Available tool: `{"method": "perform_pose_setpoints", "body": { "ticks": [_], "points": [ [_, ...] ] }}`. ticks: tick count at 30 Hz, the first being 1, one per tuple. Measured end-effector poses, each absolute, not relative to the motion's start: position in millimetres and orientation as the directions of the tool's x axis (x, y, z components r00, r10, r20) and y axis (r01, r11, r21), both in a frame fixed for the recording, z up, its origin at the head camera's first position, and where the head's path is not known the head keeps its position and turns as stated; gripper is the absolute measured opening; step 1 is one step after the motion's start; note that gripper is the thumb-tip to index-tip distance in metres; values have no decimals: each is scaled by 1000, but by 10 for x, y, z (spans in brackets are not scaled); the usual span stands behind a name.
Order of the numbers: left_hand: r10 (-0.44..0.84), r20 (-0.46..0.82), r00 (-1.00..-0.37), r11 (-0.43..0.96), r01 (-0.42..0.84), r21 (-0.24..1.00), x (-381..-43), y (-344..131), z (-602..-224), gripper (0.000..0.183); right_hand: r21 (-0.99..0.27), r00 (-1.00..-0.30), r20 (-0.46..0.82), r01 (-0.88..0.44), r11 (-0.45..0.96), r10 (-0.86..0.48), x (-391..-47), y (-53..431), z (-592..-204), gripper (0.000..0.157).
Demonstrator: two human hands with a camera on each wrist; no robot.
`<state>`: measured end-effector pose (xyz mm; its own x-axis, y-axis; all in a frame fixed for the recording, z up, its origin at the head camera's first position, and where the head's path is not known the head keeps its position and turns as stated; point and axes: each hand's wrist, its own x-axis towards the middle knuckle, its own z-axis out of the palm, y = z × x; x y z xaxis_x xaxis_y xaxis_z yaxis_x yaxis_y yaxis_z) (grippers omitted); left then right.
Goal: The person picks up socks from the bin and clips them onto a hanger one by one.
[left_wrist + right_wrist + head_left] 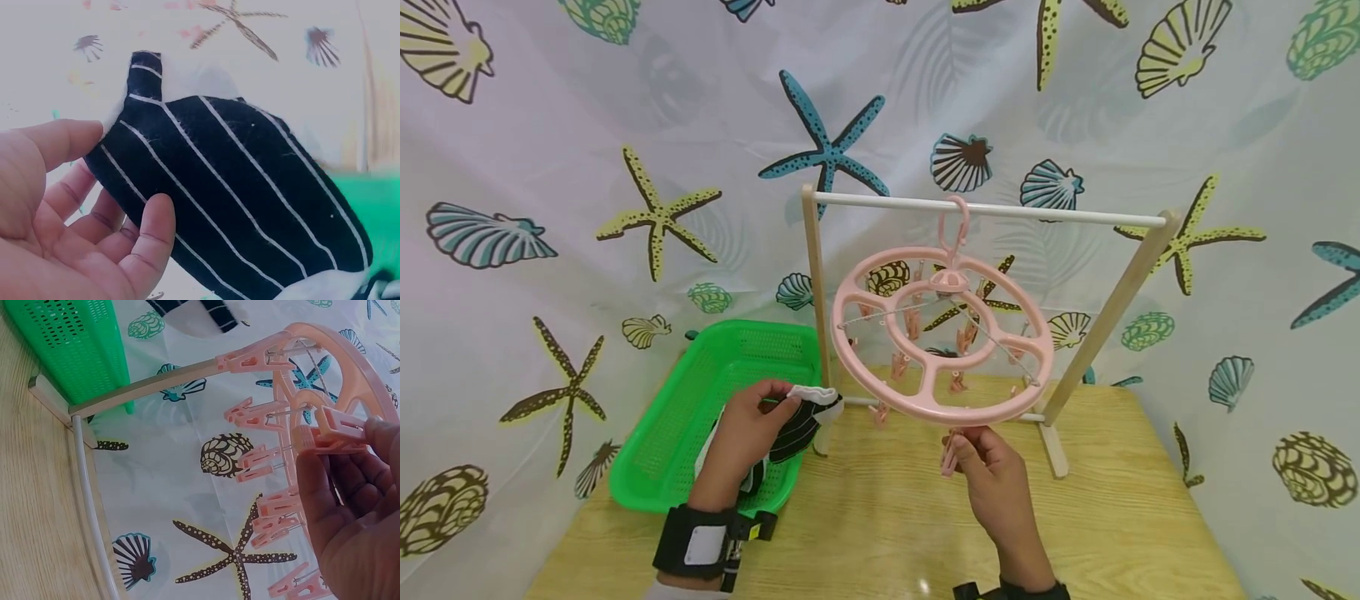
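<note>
Green perforated basket (647, 433) contains black-and-white fabric (754, 478). Left hand (747, 427) pinches striped cloth (793, 435) near the basket's right rim; right hand (997, 477) grips pink clothes peg (951, 457) under round drying hanger (940, 409).

A seashell-and-starfish-print sheet (737, 108) surrounds a wood-grain table (865, 525).

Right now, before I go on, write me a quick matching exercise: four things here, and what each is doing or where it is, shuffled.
Things:
1. Left hand
2. Right hand
3. Green basket
4. Pink hanger

Places and states:
A. Hooked over the white bar
B. Holding a pink clip
C. Standing on the tabletop
D. Holding striped cloth

Pairs: 1-D, 2-B, 3-C, 4-A
</note>
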<state>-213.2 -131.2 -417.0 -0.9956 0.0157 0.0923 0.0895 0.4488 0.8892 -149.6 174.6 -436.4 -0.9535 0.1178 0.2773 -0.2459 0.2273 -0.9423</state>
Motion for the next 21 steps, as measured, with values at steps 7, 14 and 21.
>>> {"method": "perform_pose_setpoints", "body": {
  "ticks": [7,14,21],
  "points": [
    [70,70,-995,323,89,942,-1907,-990,-4447,21,-936,-947,295,-260,235,126,-1509,1735,-4379,16],
    [204,71,-976,252,122,960,-1734,-660,-4641,18,-931,-942,311,-275,239,126,-1494,1708,-4350,18],
    [291,101,-951,278,185,943,-1632,-434,-4643,22,-927,-938,321,-282,246,134,-1474,1679,-4371,17]
  ]
}}
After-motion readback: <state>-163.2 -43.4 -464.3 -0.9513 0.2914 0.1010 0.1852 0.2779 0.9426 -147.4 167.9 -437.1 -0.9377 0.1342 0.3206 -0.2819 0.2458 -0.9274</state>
